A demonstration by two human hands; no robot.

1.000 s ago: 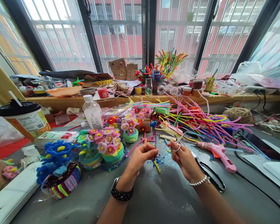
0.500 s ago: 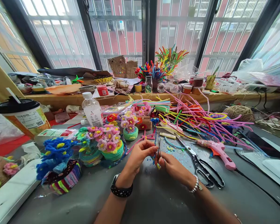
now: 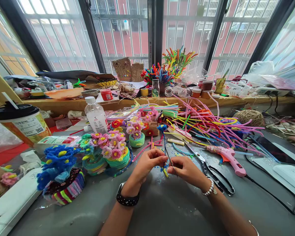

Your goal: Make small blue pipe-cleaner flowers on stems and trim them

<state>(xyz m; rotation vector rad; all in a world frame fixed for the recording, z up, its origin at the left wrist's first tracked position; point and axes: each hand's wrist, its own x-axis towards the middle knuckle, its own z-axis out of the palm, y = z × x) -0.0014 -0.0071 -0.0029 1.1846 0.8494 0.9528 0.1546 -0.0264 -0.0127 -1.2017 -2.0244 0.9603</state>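
The fingers of your left hand (image 3: 147, 165) are pinched closed on the stem (image 3: 165, 141) of the blue pipe-cleaner flower (image 3: 162, 127), held upright well left of the pink glue gun (image 3: 232, 160). Left of that gun too, your right hand (image 3: 188, 168) has its fingers closed on small scissors (image 3: 169, 156), nearly edge-on; you can't tell whether they touch the stem. Large black-handled scissors (image 3: 201, 159) lie on the bench (image 3: 174, 209), just left of the glue gun.

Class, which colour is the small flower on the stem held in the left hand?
The small flower is blue, best seen in the head view.
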